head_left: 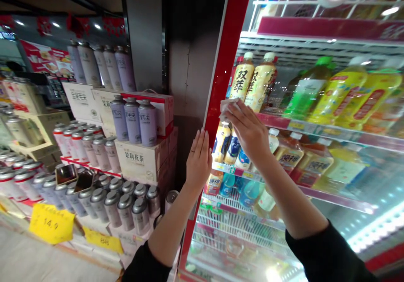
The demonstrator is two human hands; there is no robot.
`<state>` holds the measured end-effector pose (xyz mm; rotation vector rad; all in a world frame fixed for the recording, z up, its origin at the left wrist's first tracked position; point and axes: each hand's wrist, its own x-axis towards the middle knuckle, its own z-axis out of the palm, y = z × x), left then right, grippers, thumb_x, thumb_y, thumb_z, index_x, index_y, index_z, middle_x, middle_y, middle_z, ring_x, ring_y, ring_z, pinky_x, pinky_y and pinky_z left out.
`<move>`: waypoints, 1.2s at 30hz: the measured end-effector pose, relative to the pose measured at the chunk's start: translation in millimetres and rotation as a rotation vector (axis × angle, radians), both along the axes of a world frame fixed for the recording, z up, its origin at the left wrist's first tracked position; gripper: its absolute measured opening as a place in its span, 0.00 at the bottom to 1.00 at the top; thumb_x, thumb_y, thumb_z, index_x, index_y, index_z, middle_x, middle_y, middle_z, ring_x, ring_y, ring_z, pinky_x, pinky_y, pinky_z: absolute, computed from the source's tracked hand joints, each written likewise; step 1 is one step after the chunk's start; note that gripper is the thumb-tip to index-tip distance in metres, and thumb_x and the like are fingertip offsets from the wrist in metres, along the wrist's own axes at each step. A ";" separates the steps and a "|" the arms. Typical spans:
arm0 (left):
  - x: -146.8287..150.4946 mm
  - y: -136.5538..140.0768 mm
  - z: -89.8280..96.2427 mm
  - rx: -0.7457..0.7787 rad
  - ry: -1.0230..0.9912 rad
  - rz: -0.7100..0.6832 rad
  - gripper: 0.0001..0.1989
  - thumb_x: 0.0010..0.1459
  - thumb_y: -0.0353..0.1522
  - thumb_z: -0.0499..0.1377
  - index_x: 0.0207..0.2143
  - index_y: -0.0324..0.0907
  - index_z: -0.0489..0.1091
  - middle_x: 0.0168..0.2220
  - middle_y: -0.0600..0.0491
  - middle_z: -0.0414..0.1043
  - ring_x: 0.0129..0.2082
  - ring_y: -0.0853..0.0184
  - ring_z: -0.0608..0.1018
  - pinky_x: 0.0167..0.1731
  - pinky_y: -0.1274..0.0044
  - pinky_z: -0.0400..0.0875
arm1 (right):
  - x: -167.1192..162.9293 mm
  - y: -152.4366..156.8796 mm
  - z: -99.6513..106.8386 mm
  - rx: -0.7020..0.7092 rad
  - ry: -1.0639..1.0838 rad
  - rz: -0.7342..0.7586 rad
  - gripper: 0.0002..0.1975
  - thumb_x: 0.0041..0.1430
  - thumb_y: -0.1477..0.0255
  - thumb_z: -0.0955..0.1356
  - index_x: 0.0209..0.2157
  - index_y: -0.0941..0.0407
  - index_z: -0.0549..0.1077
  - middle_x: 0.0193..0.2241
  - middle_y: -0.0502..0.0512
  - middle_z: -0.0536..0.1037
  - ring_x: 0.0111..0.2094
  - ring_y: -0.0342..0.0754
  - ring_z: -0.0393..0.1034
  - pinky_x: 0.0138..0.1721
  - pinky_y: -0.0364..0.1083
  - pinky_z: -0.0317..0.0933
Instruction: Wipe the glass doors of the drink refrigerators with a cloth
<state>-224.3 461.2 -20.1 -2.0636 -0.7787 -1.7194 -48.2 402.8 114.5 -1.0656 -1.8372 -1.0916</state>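
Observation:
My right hand [249, 126] holds a folded white tissue [229, 105] under its fingertips, pressed to the glass door [284, 109] of a drinks cooler near its left edge. Bottles with cream labels [242, 78] stand behind the glass, just above that hand. Lower and to the left, my left hand [198, 160] rests with straight fingers close together on the red door frame [217, 75]. It holds nothing, and its palm is turned away from me.
Shelves inside the cooler carry yellow bottles [339, 90] and a green bottle [304, 90]. On the left, a display holds silver cans [113, 206], purple cans [147, 122] and cartons [140, 158]. Yellow price signs [52, 223] hang at its front. A dark panel [186, 71] stands between display and cooler.

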 end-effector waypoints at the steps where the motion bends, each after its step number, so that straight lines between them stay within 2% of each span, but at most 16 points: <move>1: -0.1 0.1 -0.9 0.015 -0.001 0.005 0.40 0.80 0.28 0.49 0.84 0.47 0.30 0.81 0.43 0.56 0.81 0.59 0.57 0.78 0.60 0.67 | 0.3 2.0 2.2 0.027 0.031 -0.001 0.28 0.80 0.78 0.64 0.72 0.42 0.72 0.71 0.47 0.76 0.76 0.58 0.63 0.78 0.65 0.64; 6: -1.2 1.5 -4.7 0.071 -0.011 -0.005 0.39 0.79 0.27 0.51 0.84 0.47 0.35 0.78 0.44 0.62 0.80 0.60 0.60 0.77 0.61 0.68 | -28.0 23.0 15.8 0.024 0.038 0.012 0.26 0.80 0.79 0.61 0.70 0.47 0.76 0.71 0.50 0.76 0.77 0.57 0.60 0.80 0.63 0.62; 9: -2.1 2.8 -7.8 0.093 -0.011 -0.004 0.39 0.79 0.28 0.51 0.84 0.47 0.37 0.78 0.43 0.64 0.80 0.59 0.62 0.76 0.61 0.69 | -37.2 22.0 7.3 -0.073 -0.044 0.014 0.27 0.79 0.81 0.62 0.71 0.46 0.74 0.71 0.49 0.75 0.77 0.56 0.61 0.79 0.62 0.63; 12: -2.7 3.5 -9.7 0.111 -0.018 -0.014 0.39 0.79 0.27 0.52 0.84 0.47 0.37 0.77 0.42 0.65 0.80 0.59 0.62 0.76 0.61 0.69 | -25.1 7.9 -9.3 -0.150 -0.102 0.019 0.30 0.78 0.81 0.64 0.73 0.43 0.70 0.71 0.47 0.74 0.77 0.55 0.61 0.78 0.62 0.65; 16: -3.2 2.6 -9.8 0.089 -0.007 -0.040 0.39 0.79 0.27 0.51 0.84 0.48 0.37 0.78 0.43 0.64 0.80 0.60 0.61 0.77 0.62 0.68 | -8.0 0.9 -16.5 0.008 -0.031 0.014 0.26 0.80 0.79 0.63 0.72 0.47 0.73 0.71 0.52 0.75 0.76 0.56 0.63 0.76 0.61 0.67; 19: -3.8 2.0 -9.9 0.084 -0.006 -0.026 0.39 0.79 0.27 0.51 0.84 0.47 0.37 0.78 0.43 0.63 0.80 0.60 0.61 0.77 0.62 0.68 | -17.5 14.1 -9.6 0.089 0.036 0.018 0.25 0.80 0.80 0.62 0.70 0.49 0.75 0.70 0.53 0.77 0.76 0.55 0.63 0.77 0.60 0.66; 24: -4.2 4.3 -10.4 0.116 -0.010 -0.040 0.38 0.79 0.27 0.51 0.84 0.46 0.39 0.78 0.43 0.64 0.80 0.59 0.61 0.77 0.62 0.68 | -34.2 27.5 -11.6 0.016 -0.030 0.049 0.24 0.80 0.79 0.63 0.69 0.50 0.77 0.70 0.52 0.76 0.76 0.54 0.64 0.78 0.58 0.64; 29: -2.7 5.3 -11.4 0.125 -0.038 -0.061 0.37 0.80 0.28 0.52 0.84 0.46 0.41 0.78 0.43 0.63 0.80 0.59 0.61 0.77 0.63 0.67 | -7.2 10.6 -27.1 0.003 -0.098 0.077 0.25 0.79 0.80 0.64 0.71 0.49 0.74 0.70 0.52 0.76 0.76 0.53 0.63 0.77 0.58 0.65; 33: -2.5 4.5 -12.4 0.104 -0.031 -0.054 0.37 0.80 0.28 0.52 0.84 0.47 0.42 0.77 0.43 0.64 0.80 0.59 0.62 0.78 0.63 0.66 | -2.2 18.5 -13.7 0.162 0.086 0.059 0.26 0.79 0.79 0.64 0.71 0.48 0.74 0.70 0.53 0.76 0.77 0.55 0.62 0.78 0.62 0.65; 36: -3.9 6.2 -13.1 0.123 -0.026 -0.048 0.37 0.79 0.29 0.53 0.83 0.46 0.43 0.77 0.42 0.64 0.80 0.58 0.62 0.77 0.62 0.67 | -18.9 33.2 -1.5 0.174 0.108 0.065 0.25 0.80 0.79 0.62 0.69 0.51 0.76 0.69 0.54 0.77 0.77 0.54 0.62 0.78 0.61 0.63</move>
